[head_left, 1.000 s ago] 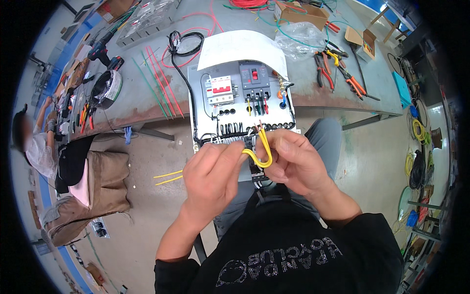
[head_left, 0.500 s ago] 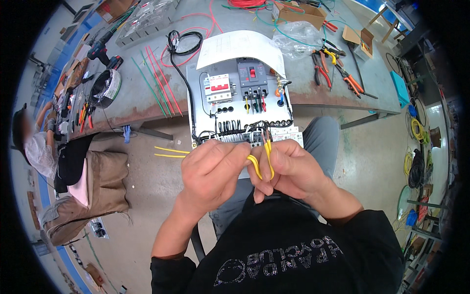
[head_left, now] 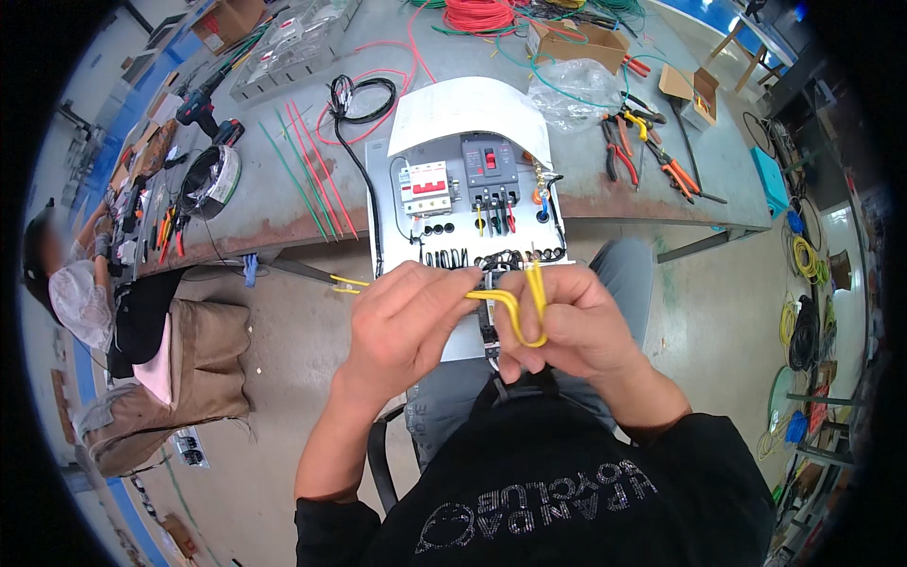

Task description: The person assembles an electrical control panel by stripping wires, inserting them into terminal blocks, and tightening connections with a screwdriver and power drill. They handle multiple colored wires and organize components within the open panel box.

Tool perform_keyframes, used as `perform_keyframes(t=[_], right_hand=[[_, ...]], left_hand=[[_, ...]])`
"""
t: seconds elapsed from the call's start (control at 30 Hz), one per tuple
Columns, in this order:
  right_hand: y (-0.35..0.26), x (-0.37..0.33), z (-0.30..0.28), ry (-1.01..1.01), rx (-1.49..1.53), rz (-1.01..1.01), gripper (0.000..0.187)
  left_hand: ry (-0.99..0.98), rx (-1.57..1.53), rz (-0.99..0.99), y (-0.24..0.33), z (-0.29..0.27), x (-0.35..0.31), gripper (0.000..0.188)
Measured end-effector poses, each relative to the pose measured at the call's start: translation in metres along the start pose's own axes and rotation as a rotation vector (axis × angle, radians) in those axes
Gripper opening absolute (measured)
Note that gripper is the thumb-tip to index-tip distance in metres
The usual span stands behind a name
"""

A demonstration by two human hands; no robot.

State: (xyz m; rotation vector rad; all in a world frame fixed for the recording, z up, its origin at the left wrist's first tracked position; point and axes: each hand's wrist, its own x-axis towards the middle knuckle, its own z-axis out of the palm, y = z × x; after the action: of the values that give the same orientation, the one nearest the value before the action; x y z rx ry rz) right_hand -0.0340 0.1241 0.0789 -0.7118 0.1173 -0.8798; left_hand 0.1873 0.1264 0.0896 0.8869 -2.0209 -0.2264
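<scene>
Two yellow wires [head_left: 513, 303] run side by side through both my hands, bent into a U with their bare ends pointing up. My left hand [head_left: 408, 317] pinches the straight stretch, and the far ends stick out beyond it on the left. My right hand [head_left: 573, 319] is closed around the bend. Beneath my hands a white electrical panel [head_left: 438, 248] leans against the table edge. It carries a white breaker with red switches [head_left: 427, 189] and a dark grey breaker [head_left: 491, 163]. My hands hide the panel's lower part.
On the metal table [head_left: 283, 189] lie cut green and red wires [head_left: 316, 170], a coiled black cable [head_left: 364, 94], several pliers [head_left: 619, 151] and a cordless drill [head_left: 203, 113]. Another person [head_left: 80, 274] sits at the far left. Wire coils [head_left: 805, 250] lie at the right.
The bend in the yellow wires has grown wider and squarer, and their tips have swung right. My left hand has slid back along them, leaving shorter tails at the left.
</scene>
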Motion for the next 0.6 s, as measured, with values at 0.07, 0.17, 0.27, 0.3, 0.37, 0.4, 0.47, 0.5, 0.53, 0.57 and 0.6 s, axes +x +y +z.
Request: perform_keyframes(t=[0.07, 0.17, 0.27, 0.3, 0.37, 0.4, 0.47, 0.5, 0.53, 0.57, 0.6], right_hand=[[-0.009, 0.002, 0.0, -0.039, 0.008, -0.061, 0.019], [-0.016, 0.002, 0.001, -0.011, -0.093, -0.084, 0.021], [-0.02, 0.005, 0.005, -0.007, -0.153, -0.12, 0.022], [-0.021, 0.007, 0.007, -0.012, -0.166, -0.135, 0.023], [-0.034, 0.015, 0.014, -0.002, -0.202, -0.171, 0.023], [-0.042, 0.02, 0.02, 0.004, -0.211, -0.186, 0.023], [-0.064, 0.041, 0.038, -0.034, -0.379, -0.174, 0.024], [-0.075, 0.053, 0.048, -0.035, -0.474, -0.163, 0.025], [-0.078, 0.065, 0.055, -0.017, -0.551, -0.161, 0.027], [-0.08, 0.077, 0.061, 0.007, -0.632, -0.158, 0.029], [-0.084, 0.084, 0.068, 0.02, -0.683, -0.184, 0.029]], left_hand=[[-0.032, 0.022, -0.058, -0.002, -0.003, -0.005, 0.027], [0.0, 0.074, -0.089, -0.009, -0.001, -0.016, 0.028], [0.024, 0.088, -0.117, -0.005, -0.003, -0.014, 0.026], [0.011, 0.086, -0.134, -0.005, -0.005, -0.014, 0.025], [-0.017, 0.08, -0.167, -0.011, -0.007, -0.008, 0.023], [-0.041, 0.038, -0.226, -0.018, -0.01, -0.007, 0.019], [-0.087, 0.068, -0.234, -0.036, -0.018, -0.003, 0.017], [-0.106, 0.075, -0.254, -0.042, -0.022, 0.002, 0.017], [-0.121, 0.082, -0.27, -0.044, -0.026, 0.008, 0.016], [-0.113, 0.026, -0.348, -0.043, -0.027, 0.013, 0.015], [-0.124, 0.028, -0.347, -0.047, -0.026, 0.018, 0.015]])
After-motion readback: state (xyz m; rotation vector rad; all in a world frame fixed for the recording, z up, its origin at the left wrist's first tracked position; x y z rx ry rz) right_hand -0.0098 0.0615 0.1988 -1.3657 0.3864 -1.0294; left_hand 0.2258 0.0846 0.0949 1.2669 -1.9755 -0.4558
